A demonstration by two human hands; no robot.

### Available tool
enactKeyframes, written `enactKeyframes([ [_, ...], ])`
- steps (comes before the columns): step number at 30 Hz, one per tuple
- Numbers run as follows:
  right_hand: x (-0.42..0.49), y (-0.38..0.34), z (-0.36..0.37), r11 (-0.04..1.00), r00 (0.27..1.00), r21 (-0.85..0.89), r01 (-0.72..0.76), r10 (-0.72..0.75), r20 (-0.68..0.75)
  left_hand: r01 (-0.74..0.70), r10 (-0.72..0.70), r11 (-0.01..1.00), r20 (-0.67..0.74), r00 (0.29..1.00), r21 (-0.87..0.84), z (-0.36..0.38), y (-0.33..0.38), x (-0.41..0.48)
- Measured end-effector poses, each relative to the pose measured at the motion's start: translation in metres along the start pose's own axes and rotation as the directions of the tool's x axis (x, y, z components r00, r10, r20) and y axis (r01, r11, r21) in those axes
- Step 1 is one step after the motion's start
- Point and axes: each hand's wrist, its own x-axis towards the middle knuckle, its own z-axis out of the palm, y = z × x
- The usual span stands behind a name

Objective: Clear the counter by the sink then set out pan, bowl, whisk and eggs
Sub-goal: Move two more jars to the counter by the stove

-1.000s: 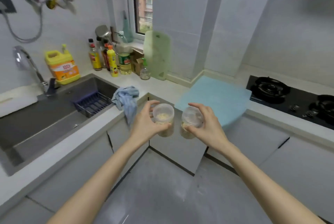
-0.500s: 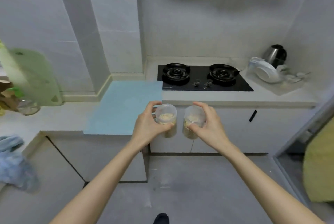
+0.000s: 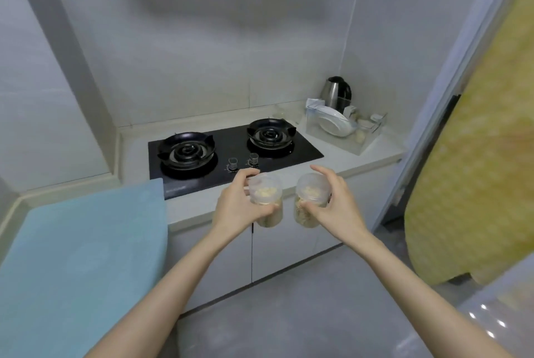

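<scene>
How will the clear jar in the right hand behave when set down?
Probably light: the clear jar looks like thin plastic holding pale pieces, and the right hand holds it alone. Taller than wide, so it may tip if nudged. Smooth walls may slip.

**Legible markings: none**

No text, label, brand or number can be read anywhere in view. One faint pale marking stands on the front left edge of the black hob (image 3: 228,152), centre-left of the frame, too blurred to decipher.
</scene>
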Motion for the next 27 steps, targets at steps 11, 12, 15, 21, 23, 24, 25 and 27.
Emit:
enactKeyframes([
  [11, 0.107, 0.062, -0.031, 0.993, 0.987, -0.055, -0.104, 0.096, -0.126, -0.038, 0.046, 0.998, 0.169, 0.984, -0.050, 0.064, 0.004, 0.140],
  [12, 0.116, 0.069, -0.032, 0.993, 0.987, -0.060, -0.105, 0.096, -0.131, -0.038, 0.047, 0.998, 0.176, 0.983, -0.051, 0.070, 0.004, 0.150],
  [15, 0.146, 0.097, -0.039, 0.992, 0.985, -0.063, -0.107, 0.098, -0.141, -0.034, 0.045, 0.998, 0.196, 0.980, -0.061, 0.098, 0.003, 0.183],
  [21, 0.213, 0.165, -0.056, 0.988, 0.985, -0.071, -0.136, 0.127, -0.119, -0.014, 0.023, 0.999, 0.201, 0.979, -0.050, 0.161, -0.001, 0.253],
  [23, 0.239, 0.189, -0.066, 0.984, 0.985, -0.088, -0.157, 0.149, -0.089, 0.009, -0.001, 0.999, 0.194, 0.981, -0.043, 0.184, -0.002, 0.277],
  [24, 0.253, 0.202, -0.071, 0.980, 0.984, -0.098, -0.170, 0.164, -0.072, 0.024, -0.015, 0.999, 0.189, 0.982, -0.041, 0.196, -0.001, 0.289],
  [25, 0.267, 0.215, -0.076, 0.977, 0.983, -0.111, -0.182, 0.178, -0.048, 0.037, -0.030, 0.999, 0.181, 0.983, -0.039, 0.209, -0.002, 0.302],
  [27, 0.293, 0.240, -0.083, 0.973, 0.984, -0.142, -0.179, 0.181, -0.003, 0.066, -0.058, 0.997, 0.159, 0.986, -0.042, 0.232, -0.005, 0.325],
])
